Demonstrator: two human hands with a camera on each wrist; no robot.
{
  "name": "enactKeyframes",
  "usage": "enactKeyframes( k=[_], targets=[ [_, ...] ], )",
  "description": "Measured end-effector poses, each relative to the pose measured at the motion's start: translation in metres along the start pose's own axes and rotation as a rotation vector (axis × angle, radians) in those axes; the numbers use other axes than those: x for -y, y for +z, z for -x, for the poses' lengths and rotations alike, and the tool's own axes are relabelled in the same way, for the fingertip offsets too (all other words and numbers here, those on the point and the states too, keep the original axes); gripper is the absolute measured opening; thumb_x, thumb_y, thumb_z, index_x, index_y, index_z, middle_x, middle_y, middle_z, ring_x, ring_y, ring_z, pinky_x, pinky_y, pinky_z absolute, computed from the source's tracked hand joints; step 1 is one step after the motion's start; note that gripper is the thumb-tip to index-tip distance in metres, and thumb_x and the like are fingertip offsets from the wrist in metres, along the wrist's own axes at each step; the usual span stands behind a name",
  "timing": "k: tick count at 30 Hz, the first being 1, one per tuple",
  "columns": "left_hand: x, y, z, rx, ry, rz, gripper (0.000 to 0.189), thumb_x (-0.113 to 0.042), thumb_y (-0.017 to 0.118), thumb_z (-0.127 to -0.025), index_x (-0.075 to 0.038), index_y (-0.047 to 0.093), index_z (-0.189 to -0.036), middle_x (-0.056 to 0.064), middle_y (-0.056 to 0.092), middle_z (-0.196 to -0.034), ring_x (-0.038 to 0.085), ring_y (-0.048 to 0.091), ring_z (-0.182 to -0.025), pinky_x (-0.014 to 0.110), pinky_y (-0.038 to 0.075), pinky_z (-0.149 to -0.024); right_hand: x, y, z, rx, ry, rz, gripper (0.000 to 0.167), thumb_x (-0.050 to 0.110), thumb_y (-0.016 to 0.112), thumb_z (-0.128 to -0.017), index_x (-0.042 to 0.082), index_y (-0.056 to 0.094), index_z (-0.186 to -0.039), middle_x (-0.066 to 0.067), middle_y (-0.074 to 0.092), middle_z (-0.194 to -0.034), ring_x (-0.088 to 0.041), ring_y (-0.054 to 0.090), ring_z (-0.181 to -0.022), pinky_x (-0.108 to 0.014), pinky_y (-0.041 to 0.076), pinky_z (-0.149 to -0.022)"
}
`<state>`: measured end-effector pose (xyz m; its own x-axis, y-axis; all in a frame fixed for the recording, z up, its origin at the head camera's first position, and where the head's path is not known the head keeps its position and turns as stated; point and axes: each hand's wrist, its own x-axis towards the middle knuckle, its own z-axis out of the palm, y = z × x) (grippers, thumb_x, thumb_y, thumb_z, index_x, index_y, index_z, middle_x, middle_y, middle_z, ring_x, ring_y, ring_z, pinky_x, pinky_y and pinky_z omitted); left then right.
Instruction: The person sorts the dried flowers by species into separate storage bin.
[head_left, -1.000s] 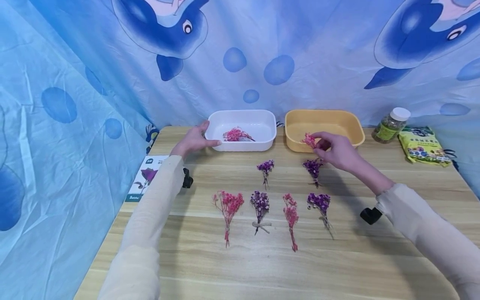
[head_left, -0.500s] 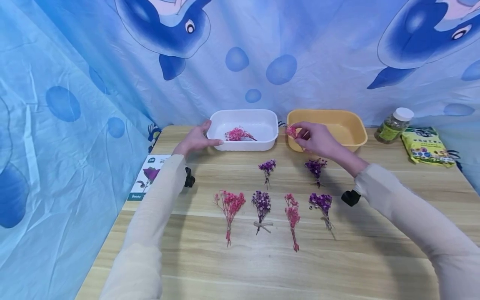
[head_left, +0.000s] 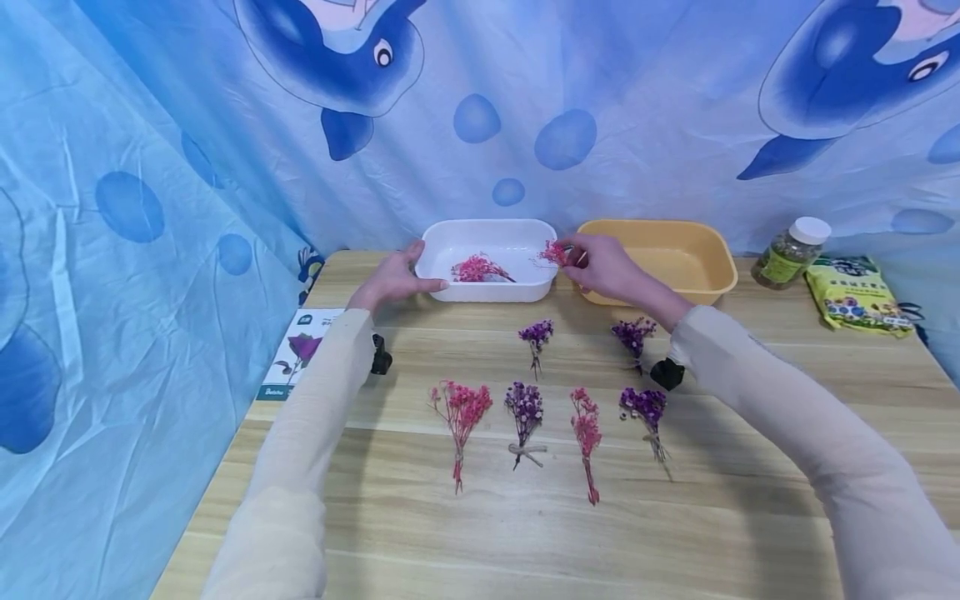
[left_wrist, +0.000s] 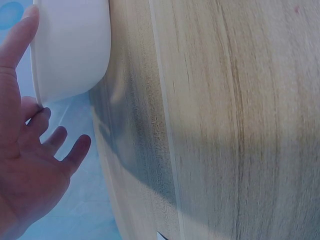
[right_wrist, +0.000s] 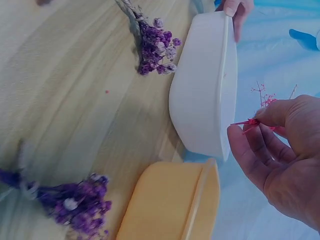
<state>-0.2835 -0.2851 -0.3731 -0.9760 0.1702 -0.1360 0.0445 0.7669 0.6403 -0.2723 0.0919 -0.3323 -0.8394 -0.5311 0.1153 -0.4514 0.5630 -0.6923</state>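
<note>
**Pink sprig (head_left: pixel 553 252) pinched at the white tub (head_left: pixel 483 292)'s right end**

Near the back edge of the counter (head_left: pixel 525 537), a person's left hand (head_left: pixel 396 277) grips the left end of the white tub, thumb on the rim and index finger against the outside, its remaining fingers spread clear. The right hand (head_left: pixel 609 268) grasps the pink sprig between thumb and fingers, above the tub's right rim; whether the sprig touches the rim cannot be told. A pink bunch (head_left: pixel 477 268) lies inside the tub. Just to the right, along the same back edge, stands an orange tub (head_left: pixel 682 262), its left end partly behind the right hand.

Two purple bunches (head_left: pixel 536 333) lie in front of the tubs. Farther from the back edge runs a row of four bunches (head_left: pixel 464 407), alternating pink and purple from the left. Toward the counter's back right corner are a lidded jar (head_left: pixel 783 260) and a yellow packet (head_left: pixel 857 296); by the left edge lies a card (head_left: pixel 300 354), partly covered by a sleeve (head_left: pixel 326 375).
</note>
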Motion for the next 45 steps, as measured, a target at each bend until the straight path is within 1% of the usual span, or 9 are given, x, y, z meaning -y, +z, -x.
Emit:
enactKeyframes(
  k=[5, 10, 17, 22, 26, 33, 38, 42, 45],
  targets=[
    [0.001, 0.001, -0.001, 0.0, 0.002, 0.005, 0.114, -0.045, 0.084, -0.079, -0.005, 0.013, -0.159, 0.013, 0.007, -0.166, 0.03, 0.006, -0.151, 0.047, 0.009, -0.121, 0.004, 0.006, -0.017, -0.001, -0.035, 0.078, 0.047, -0.001, 0.067, -0.091, -0.003, 0.055, -0.136, -0.018, 0.069, -0.094, -0.028, 0.066, -0.071, -0.036, 0.058, -0.061],
    [0.002, 0.001, 0.0, 0.0, 0.0, 0.0, 0.114, -0.046, 0.083, -0.08, -0.007, 0.012, -0.16, 0.012, 0.007, -0.166, 0.029, 0.006, -0.151, 0.047, 0.008, -0.121, 0.011, 0.013, -0.033, -0.015, -0.051, 0.147, 0.044, 0.002, 0.068, -0.091, -0.003, 0.058, -0.134, -0.018, 0.07, -0.096, -0.029, 0.066, -0.083, -0.04, 0.057, -0.071],
    [0.0, 0.001, 0.001, -0.006, -0.006, 0.013, 0.113, -0.046, 0.083, -0.08, -0.008, 0.012, -0.16, 0.011, 0.006, -0.167, 0.029, 0.006, -0.151, 0.047, 0.009, -0.121, 0.014, 0.027, -0.053, 0.002, -0.016, 0.153, 0.046, 0.002, 0.066, -0.093, -0.002, 0.055, -0.138, -0.018, 0.069, -0.098, -0.029, 0.066, -0.084, -0.038, 0.058, -0.069],
    [-0.001, 0.001, 0.002, -0.006, -0.011, 0.013, 0.114, -0.046, 0.083, -0.08, -0.009, 0.012, -0.16, 0.01, 0.006, -0.167, 0.029, 0.006, -0.151, 0.048, 0.009, -0.121, 0.013, 0.035, -0.064, -0.006, 0.013, 0.162, 0.047, 0.001, 0.066, -0.093, -0.001, 0.054, -0.139, -0.017, 0.069, -0.099, -0.027, 0.066, -0.085, -0.036, 0.058, -0.068],
    [0.0, 0.001, 0.002, -0.011, -0.005, 0.011, 0.114, -0.046, 0.084, -0.079, -0.009, 0.013, -0.16, 0.01, 0.007, -0.167, 0.029, 0.007, -0.151, 0.048, 0.011, -0.121, 0.013, 0.04, -0.071, -0.01, 0.037, 0.207, 0.047, 0.003, 0.066, -0.093, 0.0, 0.054, -0.139, -0.017, 0.069, -0.102, -0.028, 0.066, -0.088, -0.036, 0.057, -0.071],
    [0.001, 0.002, 0.002, -0.007, -0.017, 0.036, 0.115, -0.047, 0.084, -0.078, -0.01, 0.013, -0.16, 0.008, 0.007, -0.167, 0.03, 0.009, -0.151, 0.049, 0.012, -0.121, 0.012, 0.045, -0.078, -0.001, 0.064, 0.291, 0.046, 0.006, 0.067, -0.094, 0.0, 0.055, -0.138, -0.016, 0.069, -0.107, -0.027, 0.066, -0.093, -0.035, 0.057, -0.075],
    [0.002, 0.001, 0.0, -0.007, -0.014, 0.024, 0.115, -0.048, 0.084, -0.078, -0.01, 0.013, -0.16, 0.009, 0.006, -0.167, 0.03, 0.007, -0.151, 0.049, 0.011, -0.121, 0.014, 0.048, -0.077, 0.0, 0.074, 0.272, 0.047, 0.001, 0.064, -0.093, -0.002, 0.054, -0.138, -0.017, 0.068, -0.108, -0.028, 0.065, -0.093, -0.036, 0.057, -0.077],
    [0.002, 0.001, 0.0, -0.002, -0.014, 0.021, 0.116, -0.049, 0.084, -0.078, -0.01, 0.012, -0.16, 0.009, 0.005, -0.167, 0.029, 0.006, -0.151, 0.049, 0.01, -0.121, 0.014, 0.051, -0.076, -0.028, 0.096, 0.266, 0.043, 0.002, 0.061, -0.095, -0.001, 0.055, -0.137, -0.017, 0.068, -0.106, -0.028, 0.064, -0.091, -0.036, 0.056, -0.079],
    [0.001, 0.0, 0.001, -0.001, -0.015, 0.013, 0.116, -0.049, 0.084, -0.078, -0.01, 0.011, -0.16, 0.009, 0.005, -0.167, 0.029, 0.006, -0.151, 0.049, 0.011, -0.121, 0.013, 0.052, -0.074, -0.059, 0.097, 0.245, 0.04, 0.005, 0.059, -0.097, -0.002, 0.055, -0.137, -0.018, 0.067, -0.105, -0.028, 0.064, -0.088, -0.036, 0.056, -0.076]
  ],
)
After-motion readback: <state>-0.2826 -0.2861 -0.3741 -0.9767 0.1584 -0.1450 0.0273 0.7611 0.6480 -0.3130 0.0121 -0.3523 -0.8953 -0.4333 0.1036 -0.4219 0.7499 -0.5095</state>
